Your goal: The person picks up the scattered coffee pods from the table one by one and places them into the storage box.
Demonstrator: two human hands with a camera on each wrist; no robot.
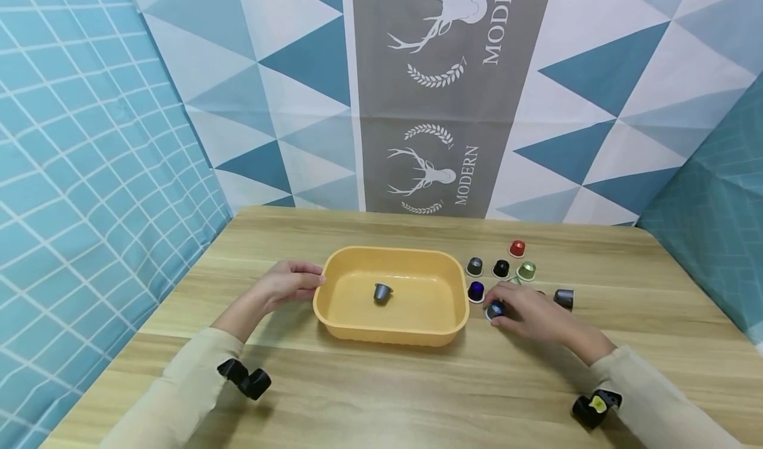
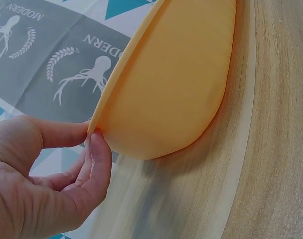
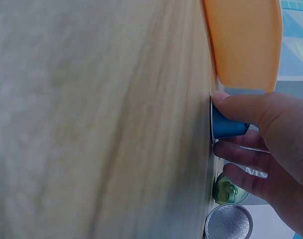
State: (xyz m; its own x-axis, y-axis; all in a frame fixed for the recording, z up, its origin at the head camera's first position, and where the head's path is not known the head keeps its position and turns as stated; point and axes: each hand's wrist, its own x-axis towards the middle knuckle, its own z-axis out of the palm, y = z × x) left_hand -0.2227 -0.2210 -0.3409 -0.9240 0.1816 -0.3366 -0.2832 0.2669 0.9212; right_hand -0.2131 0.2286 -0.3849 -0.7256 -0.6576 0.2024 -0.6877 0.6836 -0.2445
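A yellow plastic basin [image 1: 390, 338] stands in the middle of the table with one dark grey coffee capsule [image 1: 382, 294] lying tilted inside. At its left end my left hand [image 1: 287, 282] pinches the rim between thumb and fingers, as the left wrist view shows on the basin wall [image 2: 166, 84]. To the right of the basin, my right hand [image 1: 530, 311] holds a blue coffee capsule [image 3: 227, 125] between thumb and fingers. That capsule is rim-down at the table surface; whether it touches cannot be told.
Around the right hand stand a purple-blue capsule [image 1: 476, 291], a grey one [image 1: 474, 266], a black one [image 1: 501, 268], a red one [image 1: 517, 248] and a green one [image 1: 527, 271]. A dark capsule [image 1: 563, 298] lies on its side. Patterned cloth [image 1: 310, 104] hangs behind the table.
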